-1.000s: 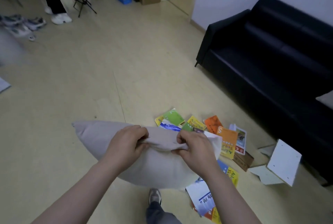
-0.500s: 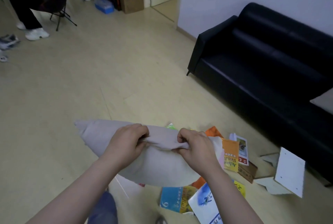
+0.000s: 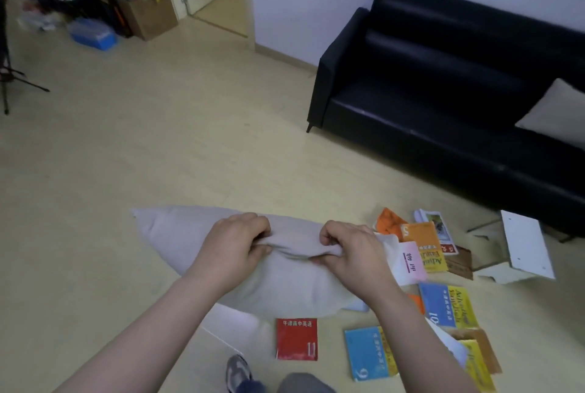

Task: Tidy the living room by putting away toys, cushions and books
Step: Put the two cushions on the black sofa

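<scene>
Fingers first: both sets are curled tight, pinching a fold of fabric along the top seam of the beige cushion point(image 3: 177, 234), and the fingertips vanish into the cloth. That's the left hand point(image 3: 234, 244) and the right hand point(image 3: 351, 250) side by side, 2 hands on 1 cushion, held up in the air above the floor point(image 3: 158, 145). The cushion hides whatever lies beneath it. To its right, books point(image 3: 443, 304) are scattered across the floor, at least 9 covers, overlapping so the full count is unclear; 1 red book point(image 3: 296, 343) lies apart, nearest the shoe point(image 3: 237, 372). The right forearm covers a few more. A white panel piece point(image 3: 525, 247) sits beside the pile. Beyond it is the black sofa point(image 3: 443, 92), with a second cushion point(image 3: 557, 114) on its seat, cut off by the frame edge. Far left, 1 cardboard box point(image 3: 148, 16) with blurred clutter heaped by it, and 1 blue tub point(image 3: 93, 33), contents unreadable.
</scene>
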Demonstrator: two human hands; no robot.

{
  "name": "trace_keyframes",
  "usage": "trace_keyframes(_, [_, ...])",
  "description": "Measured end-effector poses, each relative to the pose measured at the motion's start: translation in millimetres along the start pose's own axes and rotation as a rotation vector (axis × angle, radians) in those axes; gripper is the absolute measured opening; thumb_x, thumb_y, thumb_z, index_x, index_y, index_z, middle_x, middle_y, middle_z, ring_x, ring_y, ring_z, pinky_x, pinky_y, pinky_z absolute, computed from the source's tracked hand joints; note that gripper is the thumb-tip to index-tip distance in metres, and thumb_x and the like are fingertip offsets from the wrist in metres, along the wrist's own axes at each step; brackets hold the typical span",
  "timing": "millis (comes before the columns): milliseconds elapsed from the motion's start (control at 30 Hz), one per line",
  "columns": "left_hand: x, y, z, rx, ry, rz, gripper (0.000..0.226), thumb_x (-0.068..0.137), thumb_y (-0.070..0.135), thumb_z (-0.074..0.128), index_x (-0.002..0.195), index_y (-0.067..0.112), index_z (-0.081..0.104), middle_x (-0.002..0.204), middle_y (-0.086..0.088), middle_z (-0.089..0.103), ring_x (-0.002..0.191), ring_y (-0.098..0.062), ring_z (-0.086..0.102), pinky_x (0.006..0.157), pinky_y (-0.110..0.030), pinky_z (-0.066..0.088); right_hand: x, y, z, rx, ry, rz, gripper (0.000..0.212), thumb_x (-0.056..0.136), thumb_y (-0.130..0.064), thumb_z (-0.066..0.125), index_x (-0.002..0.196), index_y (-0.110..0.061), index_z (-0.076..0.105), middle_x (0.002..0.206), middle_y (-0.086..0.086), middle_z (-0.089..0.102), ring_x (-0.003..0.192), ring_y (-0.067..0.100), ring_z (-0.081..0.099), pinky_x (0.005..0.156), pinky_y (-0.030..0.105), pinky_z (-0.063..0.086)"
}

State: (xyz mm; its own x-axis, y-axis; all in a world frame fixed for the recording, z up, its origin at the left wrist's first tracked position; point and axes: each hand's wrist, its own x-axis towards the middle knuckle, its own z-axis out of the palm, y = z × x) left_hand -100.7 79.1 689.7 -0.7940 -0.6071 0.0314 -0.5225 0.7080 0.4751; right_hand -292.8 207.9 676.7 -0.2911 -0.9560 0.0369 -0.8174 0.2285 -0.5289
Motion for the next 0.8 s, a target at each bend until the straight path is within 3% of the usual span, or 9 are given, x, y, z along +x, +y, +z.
trace_keyframes(133, [24,-38,-20,-0.007,-0.004,0.064,0.014,0.071,0.031,0.057,0.079,0.02,0.055,0.071,0.013,0.042,0.071,-0.024,0.055,0.062,-0.03,0.035,35,-23,10,0.003,0.018,0.048,0.031,0.061,-0.039,0.067,0.074,-0.032,0.04,0.063,-0.021,0.042,0.071,0.012,0.052,0.072,0.013,0.03])
trace_keyframes(233, [50,-63,-27,-0.011,-0.019,0.103,0.014,0.072,0.032,0.057,0.08,0.021,0.055,0.073,0.012,0.045,0.072,-0.023,0.055,0.062,-0.03,0.035,62,-30,13,-0.018,0.025,0.081,0.034,0.065,-0.035,0.073,0.075,-0.031,0.041,0.066,-0.018,0.046,0.072,0.012,0.051,0.072,0.022,0.032])
trace_keyframes(367, [94,-87,-32,-0.006,-0.071,0.127,0.012,0.079,0.028,0.063,0.082,0.021,0.053,0.076,0.01,0.048,0.076,-0.021,0.053,0.064,-0.03,0.031,102,-24,16,-0.035,0.052,0.128,0.035,0.065,-0.031,0.076,0.075,-0.03,0.043,0.07,-0.014,0.052,0.073,0.014,0.054,0.073,0.011,0.028])
trace_keyframes(500, [152,-104,-43,0.014,-0.111,0.141,0.02,0.081,0.027,0.067,0.081,0.024,0.047,0.079,0.007,0.052,0.076,-0.019,0.051,0.063,-0.029,0.029,155,-10,10,-0.027,0.072,0.143,0.03,0.066,-0.031,0.076,0.076,-0.027,0.048,0.071,-0.016,0.051,0.074,0.013,0.053,0.071,0.024,0.031])
trace_keyframes(633, [203,-107,-58,0.031,-0.16,0.184,0.024,0.078,0.03,0.067,0.078,0.028,0.043,0.076,0.009,0.05,0.074,-0.02,0.052,0.061,-0.029,0.027,189,5,-1,0.008,0.095,0.197,0.029,0.067,-0.033,0.077,0.078,-0.024,0.051,0.072,-0.014,0.053,0.071,0.008,0.046,0.075,0.01,0.028])
trace_keyframes(800, [276,-112,-67,0.038,-0.184,0.234,0.028,0.079,0.027,0.069,0.078,0.026,0.041,0.076,0.009,0.047,0.071,-0.016,0.043,0.062,-0.03,0.024,239,21,-16,0.002,0.143,0.266,0.03,0.068,-0.032,0.078,0.079,-0.026,0.051,0.072,-0.017,0.05,0.072,0.006,0.044,0.076,0.007,0.027])
